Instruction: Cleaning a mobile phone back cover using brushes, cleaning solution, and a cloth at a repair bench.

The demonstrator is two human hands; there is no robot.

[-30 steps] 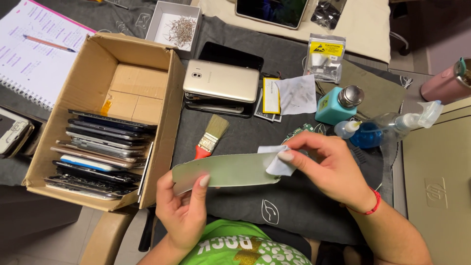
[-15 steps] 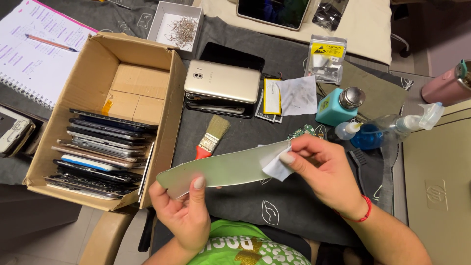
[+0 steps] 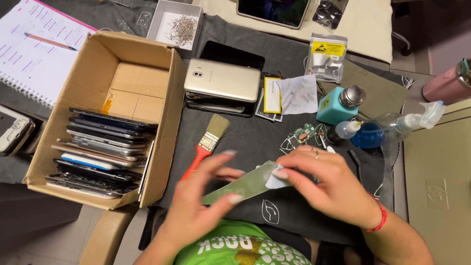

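Left hand [image 3: 198, 203], blurred, fingers closed around the near end of a thin greenish glass panel [image 3: 240, 185], held low over the dark work mat [image 3: 255, 142]. Right hand [image 3: 326, 184] pinching a small white wipe [image 3: 275, 180] against the panel's far end, fingertips pressed down; grip probably tight, though motion blur softens it. Just beyond the hands, a red-handled brush [image 3: 208, 142] and a small green circuit board [image 3: 304, 132]. Left of the mat, a cardboard box [image 3: 142, 73] stacked with phone screens [image 3: 100, 147]. Farther back, a gold phone [image 3: 222, 80] lying face down.
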